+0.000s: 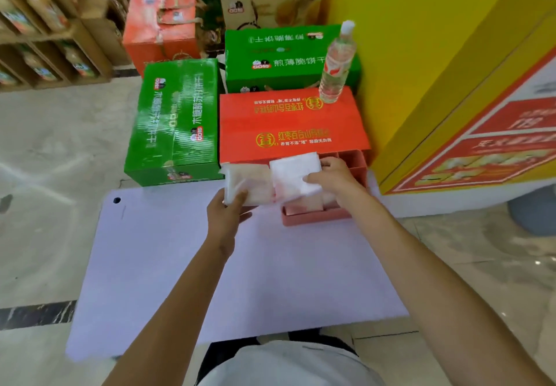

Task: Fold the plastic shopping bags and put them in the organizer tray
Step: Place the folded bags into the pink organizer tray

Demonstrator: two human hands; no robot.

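Head view: a person at a pale desk [270, 265].
Left hand [224, 215]: grip pinching a folded bag [248, 182], at 11 o'clock of desk centre.
Right hand [334, 176]: grip holding a second folded bag [293, 175] over the pink organizer tray [316, 215], at 12 o'clock.
Progress: folding looks finished; some tray compartments already seem filled, and both bags still await placing.

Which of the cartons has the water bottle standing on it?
The red carton right behind the pink organizer tray. The water bottle stands upright on its far right corner; the green cartons and the other red ones carry no bottle.
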